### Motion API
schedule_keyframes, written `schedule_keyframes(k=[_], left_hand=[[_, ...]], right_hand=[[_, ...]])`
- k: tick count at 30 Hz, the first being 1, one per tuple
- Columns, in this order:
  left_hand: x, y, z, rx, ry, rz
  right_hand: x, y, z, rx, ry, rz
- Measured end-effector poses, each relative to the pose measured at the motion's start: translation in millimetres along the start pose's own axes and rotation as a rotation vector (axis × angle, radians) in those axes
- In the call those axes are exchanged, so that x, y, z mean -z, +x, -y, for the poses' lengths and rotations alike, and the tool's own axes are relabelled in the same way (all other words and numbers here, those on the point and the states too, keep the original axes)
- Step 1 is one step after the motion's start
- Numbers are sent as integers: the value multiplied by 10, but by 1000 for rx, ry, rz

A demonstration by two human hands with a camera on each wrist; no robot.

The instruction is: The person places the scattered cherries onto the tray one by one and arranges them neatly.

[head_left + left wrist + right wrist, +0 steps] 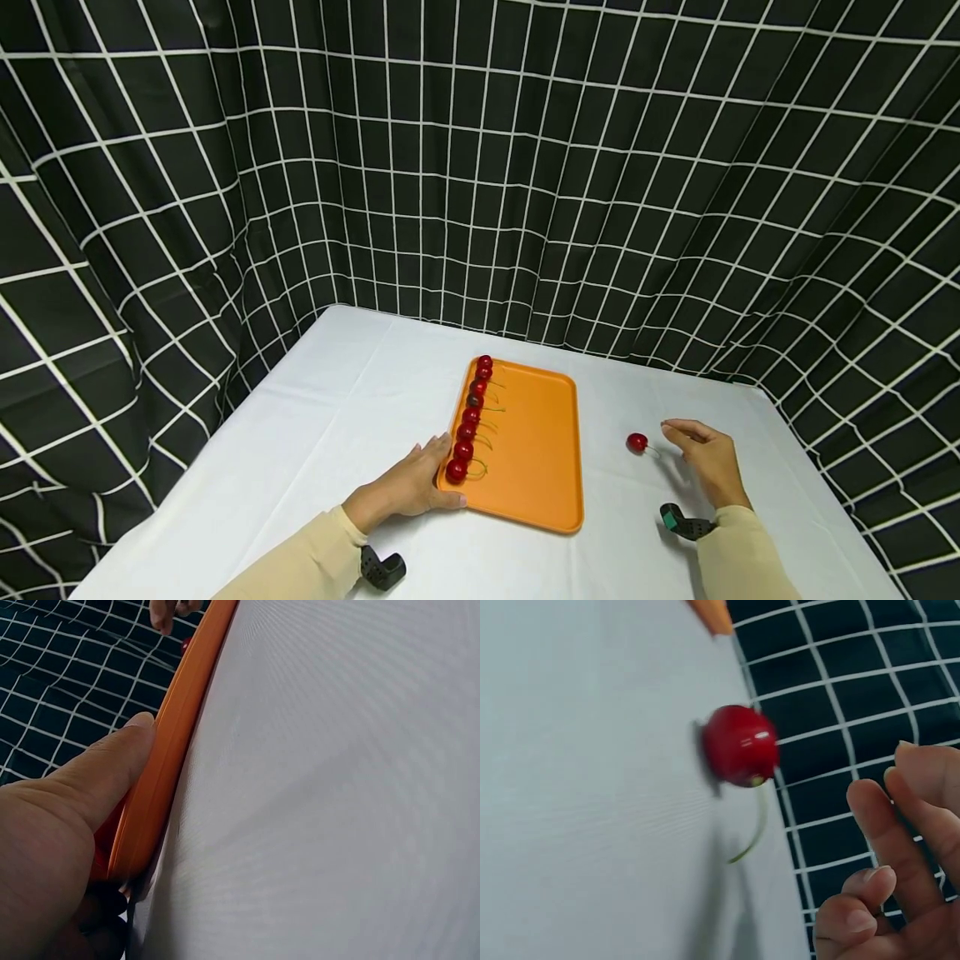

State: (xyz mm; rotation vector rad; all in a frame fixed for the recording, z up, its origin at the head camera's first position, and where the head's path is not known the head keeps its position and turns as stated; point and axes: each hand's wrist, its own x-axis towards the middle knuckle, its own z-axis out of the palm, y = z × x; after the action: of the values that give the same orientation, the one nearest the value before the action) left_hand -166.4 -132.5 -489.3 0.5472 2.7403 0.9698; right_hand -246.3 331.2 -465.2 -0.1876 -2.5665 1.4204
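At the near left corner of an orange tray (532,450), my left hand (411,483) holds the rim, thumb along the near edge and fingers by the left side. In the left wrist view the thumb (112,769) lies against the tray's edge (176,742); the other fingers are mostly hidden. Several red cherries (467,432) line the tray's left side, stems pointing right. A single cherry (637,442) with a thin green stem (759,829) lies on the cloth right of the tray. Just right of it, my right hand (707,458) hovers with loosely bent fingers, holding nothing.
A white cloth (315,417) covers the table. Black curtains (480,167) with a white grid stand behind it and at both sides. Black wrist devices (382,570) are worn on both wrists.
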Motion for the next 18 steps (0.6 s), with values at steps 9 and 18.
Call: schedule_keyframes(k=[9, 18], left_hand=[[-4, 3, -1, -1, -2, 0], [-4, 2, -2, -3, -3, -8]], right_hand=[[-84, -31, -138, -25, -101, 80], [-118, -37, -163, 4, -193, 124]])
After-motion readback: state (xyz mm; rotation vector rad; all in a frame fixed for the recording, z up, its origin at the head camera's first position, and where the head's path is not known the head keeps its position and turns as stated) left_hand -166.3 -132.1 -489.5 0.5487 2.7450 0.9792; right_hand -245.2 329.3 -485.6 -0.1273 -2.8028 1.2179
